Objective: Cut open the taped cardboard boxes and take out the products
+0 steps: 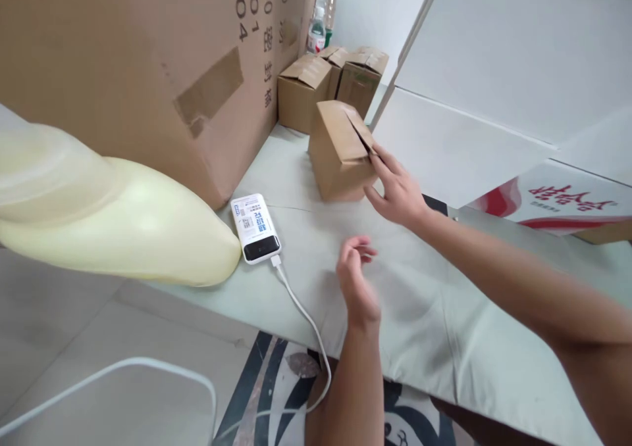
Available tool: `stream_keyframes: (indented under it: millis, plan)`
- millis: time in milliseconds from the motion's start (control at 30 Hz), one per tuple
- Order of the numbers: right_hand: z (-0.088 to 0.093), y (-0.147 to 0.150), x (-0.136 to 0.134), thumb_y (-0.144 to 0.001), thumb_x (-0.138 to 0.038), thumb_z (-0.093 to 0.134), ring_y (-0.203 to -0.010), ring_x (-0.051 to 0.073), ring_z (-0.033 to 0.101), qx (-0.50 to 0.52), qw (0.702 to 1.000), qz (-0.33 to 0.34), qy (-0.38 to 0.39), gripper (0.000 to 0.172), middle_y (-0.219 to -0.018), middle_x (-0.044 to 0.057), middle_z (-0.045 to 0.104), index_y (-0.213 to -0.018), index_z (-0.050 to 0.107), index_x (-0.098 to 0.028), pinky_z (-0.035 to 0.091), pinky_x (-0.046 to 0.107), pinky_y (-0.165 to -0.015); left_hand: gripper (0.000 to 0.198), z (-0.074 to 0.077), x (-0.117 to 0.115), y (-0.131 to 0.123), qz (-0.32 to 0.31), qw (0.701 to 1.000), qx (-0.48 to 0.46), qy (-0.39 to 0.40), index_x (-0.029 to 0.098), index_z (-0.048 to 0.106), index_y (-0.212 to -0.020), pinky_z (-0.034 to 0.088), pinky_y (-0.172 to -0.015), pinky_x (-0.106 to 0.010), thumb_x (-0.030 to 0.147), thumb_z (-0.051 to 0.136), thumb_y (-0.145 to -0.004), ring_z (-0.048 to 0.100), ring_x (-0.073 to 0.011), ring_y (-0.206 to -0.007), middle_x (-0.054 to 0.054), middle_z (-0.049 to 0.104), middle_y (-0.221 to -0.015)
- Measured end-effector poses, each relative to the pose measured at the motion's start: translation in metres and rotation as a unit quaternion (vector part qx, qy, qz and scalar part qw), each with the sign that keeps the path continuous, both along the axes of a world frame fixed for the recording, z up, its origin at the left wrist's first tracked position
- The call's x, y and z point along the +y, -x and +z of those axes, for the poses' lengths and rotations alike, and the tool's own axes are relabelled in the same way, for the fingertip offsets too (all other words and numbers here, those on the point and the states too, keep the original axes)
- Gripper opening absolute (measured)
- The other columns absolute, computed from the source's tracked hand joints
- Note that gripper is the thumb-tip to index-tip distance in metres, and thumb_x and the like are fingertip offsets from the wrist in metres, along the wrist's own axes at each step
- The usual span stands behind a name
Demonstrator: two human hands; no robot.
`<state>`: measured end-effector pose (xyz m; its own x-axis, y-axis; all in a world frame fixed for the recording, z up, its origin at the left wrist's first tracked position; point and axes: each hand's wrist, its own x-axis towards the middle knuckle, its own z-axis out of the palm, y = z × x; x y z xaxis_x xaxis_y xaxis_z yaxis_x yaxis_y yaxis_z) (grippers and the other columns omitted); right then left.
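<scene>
A small brown cardboard box (336, 147) stands on the pale cloth-covered surface, with a narrow gap between its top flaps. My right hand (399, 188) is at its right corner, with fingertips against the flap edge and thumb by the near side. Closer to me, my left hand (358, 281) hovers above the cloth, palm turned inward. Its fingers are loosely curled and apart, holding nothing, and slightly blurred. To the left of both hands lies a white power bank (255, 227) with a white cable (307, 314) plugged into it.
Several similar small boxes (302, 94) stand behind, with plastic bottles (318, 28) beyond them. A large printed carton (148, 64) rises at the left. A pale yellow inflated-looking object (148, 229) juts in below it. White panels (494, 64) and a red-and-white carton (563, 196) are at the right.
</scene>
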<state>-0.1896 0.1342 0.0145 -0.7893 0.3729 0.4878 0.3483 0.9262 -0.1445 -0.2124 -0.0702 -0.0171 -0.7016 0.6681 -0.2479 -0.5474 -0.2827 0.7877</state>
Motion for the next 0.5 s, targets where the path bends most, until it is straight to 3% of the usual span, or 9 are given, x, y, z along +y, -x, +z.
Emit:
stream_keyframes:
  millis: [167,267,333,400,500]
  plan:
    - [-0.004,-0.139,-0.075,-0.101,-0.034,0.055,-0.152,0.033,0.049,0.089,0.996,0.025,-0.008,0.064,-0.162,0.012,0.051,-0.163,0.041,-0.031,0.047,0.058,-0.122,0.024,-0.005,-0.004,0.009,0.158,0.985,0.072,0.024,0.023,0.06,-0.097,0.044,-0.087,-0.034,0.044,0.05,-0.09,0.06,-0.0203,-0.099,-0.004,0.061,-0.1]
    - [-0.006,-0.218,-0.115,-0.101,-0.042,0.051,-0.15,0.035,0.051,0.17,0.985,-0.017,0.029,0.054,-0.156,0.01,0.057,-0.155,0.053,-0.033,0.045,0.063,-0.121,0.026,-0.012,-0.001,0.007,0.166,0.974,0.155,0.03,0.027,0.059,-0.11,0.043,-0.102,-0.038,0.045,0.054,-0.092,0.058,-0.0227,-0.119,-0.005,0.061,-0.116]
    - [-0.01,-0.264,-0.136,-0.1,-0.051,0.05,-0.147,0.036,0.053,0.234,0.966,-0.09,0.059,0.05,-0.152,0.011,0.06,-0.145,0.062,-0.031,0.043,0.066,-0.121,0.036,-0.013,0.003,-0.002,0.077,0.973,0.218,0.006,0.03,0.058,-0.123,0.04,-0.112,-0.042,0.049,0.057,-0.093,0.053,-0.0253,-0.134,-0.006,0.06,-0.132]
    - [-0.014,-0.302,-0.15,-0.097,-0.056,0.054,-0.143,0.036,0.056,0.272,0.942,-0.178,0.086,0.047,-0.15,0.011,0.06,-0.133,0.068,-0.029,0.043,0.065,-0.12,0.047,-0.01,0.007,-0.019,-0.094,0.956,0.274,-0.043,0.032,0.056,-0.135,0.038,-0.12,-0.046,0.055,0.058,-0.094,0.048,-0.0288,-0.146,-0.006,0.057,-0.147]
    - [-0.02,-0.34,-0.157,-0.093,-0.052,0.064,-0.138,0.034,0.059,0.278,0.909,-0.281,0.134,0.035,-0.149,0.012,0.061,-0.115,0.072,-0.026,0.044,0.062,-0.12,0.058,0.002,0.011,-0.053,-0.345,0.866,0.343,-0.117,0.035,0.056,-0.143,0.038,-0.124,-0.052,0.061,0.063,-0.091,0.042,-0.0339,-0.154,-0.006,0.051,-0.161]
